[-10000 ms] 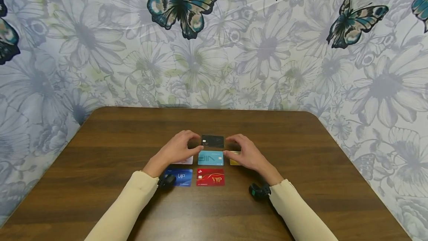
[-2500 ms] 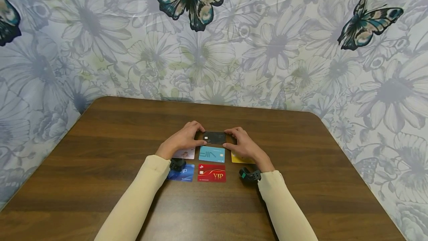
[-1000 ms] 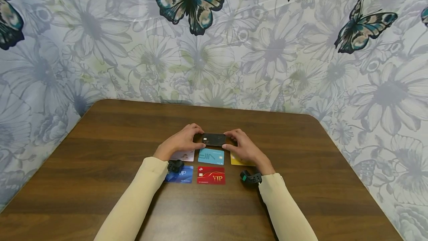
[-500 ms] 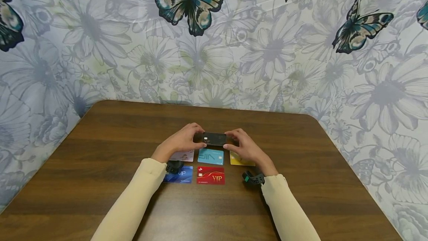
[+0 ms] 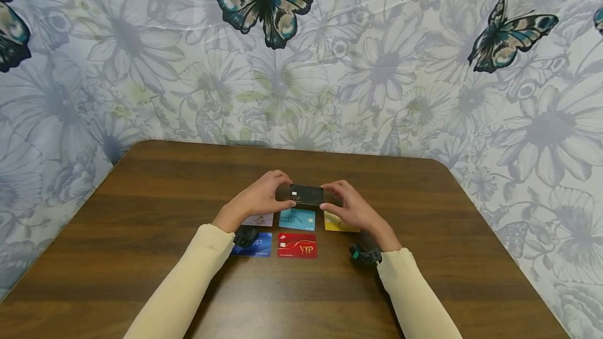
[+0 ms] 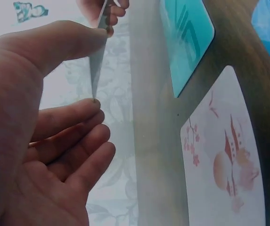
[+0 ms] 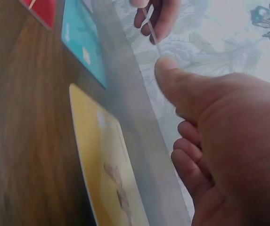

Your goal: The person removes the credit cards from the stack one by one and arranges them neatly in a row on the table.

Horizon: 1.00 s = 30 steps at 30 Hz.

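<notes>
A black VIP card [image 5: 307, 195] is held between both hands, raised off the table behind the light-blue card [image 5: 297, 219]. My left hand [image 5: 258, 195] pinches its left end between thumb and fingertips. In the left wrist view the black card [image 6: 97, 68] appears nearly edge-on, above the tabletop. At the other end, my right hand [image 5: 350, 204] grips the card with thumb and fingers. The right wrist view shows the right thumb [image 7: 172, 80] at the card's edge, its fingertips hidden behind it.
Cards lie in rows on the brown wooden table [image 5: 141, 255]: a pale pink card [image 6: 224, 160], a yellow card [image 7: 104, 155], a blue VIP card [image 5: 259, 246] and a red VIP card [image 5: 297, 246]. Behind the table hangs a floral butterfly cloth [image 5: 377, 67].
Ten seconds ago my hands were beside the black card on the table. Now both grip its ends and it is raised. In the last half second it shifted slightly right.
</notes>
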Each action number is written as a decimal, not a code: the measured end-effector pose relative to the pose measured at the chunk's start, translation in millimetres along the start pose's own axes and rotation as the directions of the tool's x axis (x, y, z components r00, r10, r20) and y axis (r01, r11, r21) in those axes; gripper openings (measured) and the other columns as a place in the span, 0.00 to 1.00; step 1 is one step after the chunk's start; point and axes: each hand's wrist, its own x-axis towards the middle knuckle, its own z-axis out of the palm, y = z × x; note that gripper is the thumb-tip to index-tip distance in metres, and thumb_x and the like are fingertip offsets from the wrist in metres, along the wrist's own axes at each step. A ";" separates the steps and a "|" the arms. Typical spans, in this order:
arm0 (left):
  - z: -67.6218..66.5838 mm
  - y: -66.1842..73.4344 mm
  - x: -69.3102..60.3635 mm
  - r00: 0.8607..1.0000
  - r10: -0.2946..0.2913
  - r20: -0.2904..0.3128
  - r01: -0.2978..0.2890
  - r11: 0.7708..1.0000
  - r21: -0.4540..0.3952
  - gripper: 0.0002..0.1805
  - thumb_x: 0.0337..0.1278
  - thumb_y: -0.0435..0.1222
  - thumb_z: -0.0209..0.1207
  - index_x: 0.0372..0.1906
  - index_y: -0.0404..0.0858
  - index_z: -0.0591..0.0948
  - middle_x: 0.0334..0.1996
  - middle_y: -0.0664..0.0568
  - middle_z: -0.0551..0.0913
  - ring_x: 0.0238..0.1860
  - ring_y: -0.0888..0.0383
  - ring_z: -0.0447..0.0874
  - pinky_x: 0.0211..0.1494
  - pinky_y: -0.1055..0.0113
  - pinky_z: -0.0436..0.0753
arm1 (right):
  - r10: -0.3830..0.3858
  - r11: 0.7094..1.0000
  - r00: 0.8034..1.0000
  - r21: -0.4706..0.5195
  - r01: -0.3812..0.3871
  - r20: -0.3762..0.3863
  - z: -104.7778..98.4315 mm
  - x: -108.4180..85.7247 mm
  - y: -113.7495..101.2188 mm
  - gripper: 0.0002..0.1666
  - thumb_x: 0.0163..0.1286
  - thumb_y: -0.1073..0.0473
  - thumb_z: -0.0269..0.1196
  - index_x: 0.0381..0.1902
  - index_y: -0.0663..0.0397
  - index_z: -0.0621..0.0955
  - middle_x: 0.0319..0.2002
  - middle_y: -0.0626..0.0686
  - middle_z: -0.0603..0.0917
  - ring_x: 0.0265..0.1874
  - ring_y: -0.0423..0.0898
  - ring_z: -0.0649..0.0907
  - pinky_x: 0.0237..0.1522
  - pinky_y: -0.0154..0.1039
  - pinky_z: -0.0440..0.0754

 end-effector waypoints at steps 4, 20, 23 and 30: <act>-1.0 4.8 -0.6 1.000 0.019 -0.014 -0.019 1.000 0.007 0.31 0.60 0.49 0.70 0.61 0.31 0.81 0.62 0.42 0.78 0.65 0.46 0.74 0.72 0.50 0.74 | -0.035 0.999 0.999 -0.004 0.035 -0.006 -3.9 -4.4 0.9 0.31 0.72 0.50 0.68 0.69 0.53 0.76 0.62 0.60 0.74 0.62 0.59 0.75 0.67 0.60 0.75; 3.4 15.9 -10.3 0.997 0.047 -0.053 -0.048 0.999 -0.008 0.32 0.58 0.52 0.71 0.61 0.35 0.81 0.62 0.47 0.78 0.64 0.49 0.74 0.70 0.51 0.76 | -0.068 0.997 0.998 -0.024 0.067 -0.011 -17.8 -19.1 -2.7 0.32 0.70 0.47 0.70 0.68 0.50 0.76 0.62 0.57 0.74 0.64 0.57 0.76 0.68 0.59 0.74; 5.1 18.9 -13.0 0.998 0.044 -0.048 -0.044 0.999 -0.013 0.32 0.58 0.52 0.71 0.62 0.36 0.81 0.62 0.47 0.78 0.64 0.49 0.74 0.70 0.52 0.77 | -0.074 0.997 0.997 -0.036 0.074 -0.011 -18.5 -23.8 -3.4 0.32 0.70 0.46 0.69 0.68 0.51 0.77 0.62 0.56 0.74 0.64 0.57 0.76 0.67 0.59 0.75; 11.3 24.6 -19.6 0.998 0.054 -0.043 -0.055 0.998 -0.029 0.31 0.59 0.52 0.70 0.62 0.38 0.81 0.62 0.49 0.78 0.64 0.50 0.75 0.68 0.53 0.79 | -0.087 0.996 0.996 -0.016 0.087 -0.010 -20.4 -35.7 -2.5 0.32 0.69 0.46 0.70 0.67 0.50 0.78 0.61 0.55 0.75 0.65 0.58 0.77 0.65 0.60 0.77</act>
